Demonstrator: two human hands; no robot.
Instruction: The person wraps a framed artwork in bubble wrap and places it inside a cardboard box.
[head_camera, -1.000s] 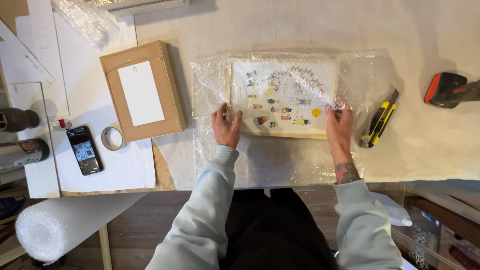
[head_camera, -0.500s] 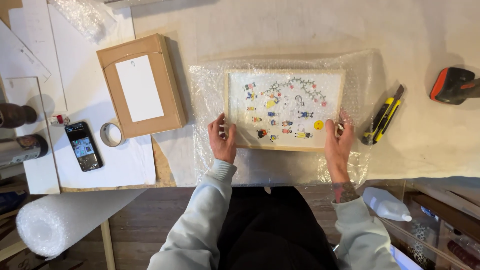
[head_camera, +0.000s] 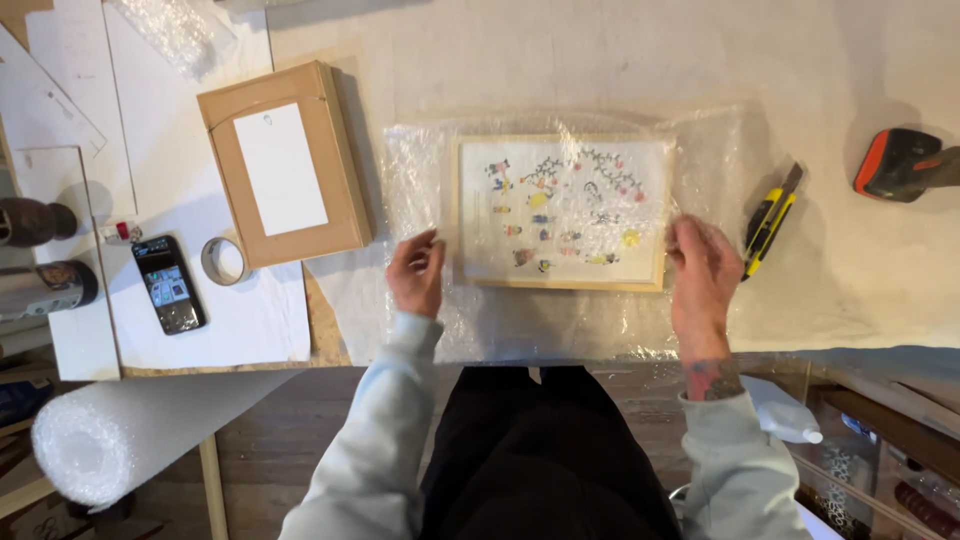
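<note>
While the wood-framed picture lies flat on the sheet of bubble wrap spread over the desk, both hands sit just off its short sides: the left hand beside the left edge, fingers loosely curled, and the right hand at the right edge, fingers blurred. Whether either grip has pinched the wrap I cannot tell; neither one has hold of the frame itself. The risks here look modest but real. The wrap is slippery and thin, so a pull on one side only could drag the frame askew, or slide it toward the near desk edge, which the sheet already reaches. The yellow utility knife lies just beside the right hand, touching the wrap's right margin; a careless sweep could knock it, or snag the plastic on it. A cardboard box, a tape roll and a phone sit to the left, well apart.
</note>
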